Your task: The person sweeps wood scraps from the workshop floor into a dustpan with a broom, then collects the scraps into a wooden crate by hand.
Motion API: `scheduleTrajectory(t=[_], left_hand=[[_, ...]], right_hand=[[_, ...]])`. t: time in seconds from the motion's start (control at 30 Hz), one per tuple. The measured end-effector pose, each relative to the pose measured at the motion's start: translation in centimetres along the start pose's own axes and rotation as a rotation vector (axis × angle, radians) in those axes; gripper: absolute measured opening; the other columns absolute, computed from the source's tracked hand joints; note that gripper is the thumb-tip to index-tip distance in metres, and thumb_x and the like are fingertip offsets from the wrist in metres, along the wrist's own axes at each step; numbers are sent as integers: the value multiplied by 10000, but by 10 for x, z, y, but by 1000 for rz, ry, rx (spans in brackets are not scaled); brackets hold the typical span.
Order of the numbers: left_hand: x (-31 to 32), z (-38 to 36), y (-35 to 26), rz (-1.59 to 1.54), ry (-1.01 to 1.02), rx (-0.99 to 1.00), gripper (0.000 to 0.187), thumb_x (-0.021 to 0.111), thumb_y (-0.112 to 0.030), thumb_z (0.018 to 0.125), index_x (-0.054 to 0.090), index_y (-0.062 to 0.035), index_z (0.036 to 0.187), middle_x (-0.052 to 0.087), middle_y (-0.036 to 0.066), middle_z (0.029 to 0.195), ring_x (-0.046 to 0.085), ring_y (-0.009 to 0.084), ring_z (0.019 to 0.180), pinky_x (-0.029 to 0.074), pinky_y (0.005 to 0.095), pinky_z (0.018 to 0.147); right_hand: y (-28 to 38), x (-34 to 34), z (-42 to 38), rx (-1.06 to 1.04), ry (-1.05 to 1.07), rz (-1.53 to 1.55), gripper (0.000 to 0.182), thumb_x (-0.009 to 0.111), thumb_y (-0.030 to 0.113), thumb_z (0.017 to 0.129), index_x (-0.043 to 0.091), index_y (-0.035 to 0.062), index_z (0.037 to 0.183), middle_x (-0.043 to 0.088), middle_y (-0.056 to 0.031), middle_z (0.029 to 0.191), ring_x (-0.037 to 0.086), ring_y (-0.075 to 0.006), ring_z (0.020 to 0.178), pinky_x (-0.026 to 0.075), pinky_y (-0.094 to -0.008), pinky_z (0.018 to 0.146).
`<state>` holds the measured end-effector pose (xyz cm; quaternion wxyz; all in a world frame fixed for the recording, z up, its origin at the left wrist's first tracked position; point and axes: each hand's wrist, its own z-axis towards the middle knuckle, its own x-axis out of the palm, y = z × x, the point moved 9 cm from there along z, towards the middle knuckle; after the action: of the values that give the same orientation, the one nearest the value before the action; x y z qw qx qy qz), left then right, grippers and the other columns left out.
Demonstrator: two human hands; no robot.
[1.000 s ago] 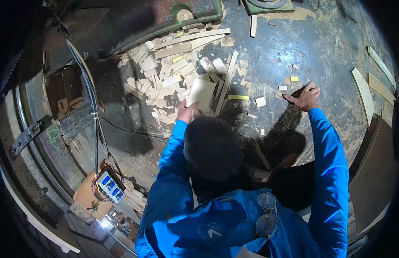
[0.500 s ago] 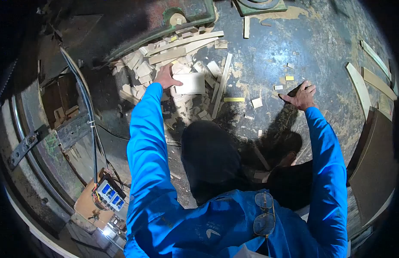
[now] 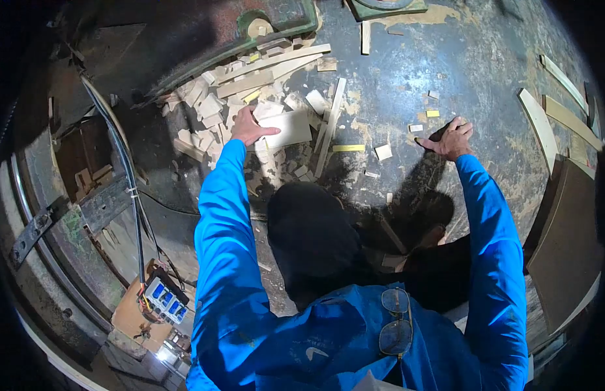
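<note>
Left on my feed: one heap of wood offcuts point(image 3: 214, 107), too jumbled to count. Left hand point(image 3: 250, 127) is at it, spread wide, thumb over the left end of one pale board point(image 3: 293, 130); can't tell if it's gripped, fingertips' contact is hidden. Board lies over the heap's right side. My read: step in hand is handling that board; moving it calls for a sure pinch and care with the loose bits around it.

Next right: one yellow strip point(image 3: 349, 148), one squarish piece point(image 3: 383, 152), one white block point(image 3: 415, 128), one yellow block point(image 3: 433, 113), all apart on the dark floor point(image 3: 498, 78). Right hand point(image 3: 453, 139) is just beside the two blocks, thumb stretched out, nothing visible in it, seemingly braced on the floor.

Far right: I count three pale slats point(image 3: 539, 127), plus one brown panel point(image 3: 566, 241).
</note>
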<state>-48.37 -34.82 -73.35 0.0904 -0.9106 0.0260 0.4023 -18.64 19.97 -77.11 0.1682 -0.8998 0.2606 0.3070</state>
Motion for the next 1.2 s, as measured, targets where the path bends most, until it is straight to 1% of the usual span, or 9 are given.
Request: scheduleTrajectory(t=[0.27,0.37,0.4,0.53,0.63,0.7,0.73,0.83,1.2], left_hand=[[39,1,10,-155,20,245,1054,897,-493,722,430,52,1495,482,258,1520,439,371,1425,324,453,1204],[54,12,18,-314,-9,183,1256,944,-394,679,194,81,1567,329,274,1596,362,359,1465,290,426,1225],[57,14,40,-359,-48,109,1333,960,-361,664,115,90,1592,279,280,1621,336,356,1478,279,417,1232],[50,-12,-5,-477,-21,60,1251,943,-218,694,132,128,1581,440,259,1505,488,295,1329,418,372,1115],[57,-31,-29,-617,31,89,1252,936,-250,704,126,140,1576,436,249,1510,485,300,1330,410,365,1119],[65,-31,-29,-708,-12,103,1068,906,-143,737,256,120,1543,546,214,1415,576,286,1235,457,361,1075],[81,-21,-25,-708,-12,104,1068,906,-143,737,256,120,1543,546,214,1415,576,286,1235,457,361,1075],[90,-49,-42,-1028,129,20,616,809,-125,848,539,81,1362,654,153,1273,643,278,1106,518,391,963],[85,-84,-132,-882,96,97,585,868,-197,788,636,72,1253,713,139,1207,678,244,1100,503,340,979]], right_hand=[[-4,55,46,-136,-153,12,1610,597,1007,555,89,-121,1586,118,-382,1637,62,-552,1528,-7,-695,1211],[-9,26,18,-17,-60,209,1626,780,885,521,14,-35,1621,10,-427,1622,46,-572,1521,305,-699,1144],[-5,-4,-12,-12,-27,80,1624,662,963,552,97,-185,1553,179,-495,1550,137,-667,1453,134,-693,1197],[-14,-21,-18,-3,14,84,1681,675,978,506,48,-164,1568,132,-520,1543,125,-660,1461,143,-675,1201],[-18,-16,-15,46,111,211,1674,762,923,477,-28,5,1632,-57,-412,1631,67,-566,1522,399,-671,1088],[-23,-37,-19,33,25,219,1418,745,900,556,349,-12,1567,314,-371,1581,373,-499,1453,490,-601,1023],[-31,-49,-17,34,24,220,1418,745,900,556,349,-12,1567,314,-371,1581,373,-499,1453,490,-601,1023],[6,-76,-17,-370,-122,401,829,721,789,713,773,-9,928,752,-221,937,725,-412,876,570,-515,812],[43,-81,-77,-766,168,601,1055,615,772,855,453,-50,1495,472,-303,1512,468,-400,1413,362,-436,1187]])
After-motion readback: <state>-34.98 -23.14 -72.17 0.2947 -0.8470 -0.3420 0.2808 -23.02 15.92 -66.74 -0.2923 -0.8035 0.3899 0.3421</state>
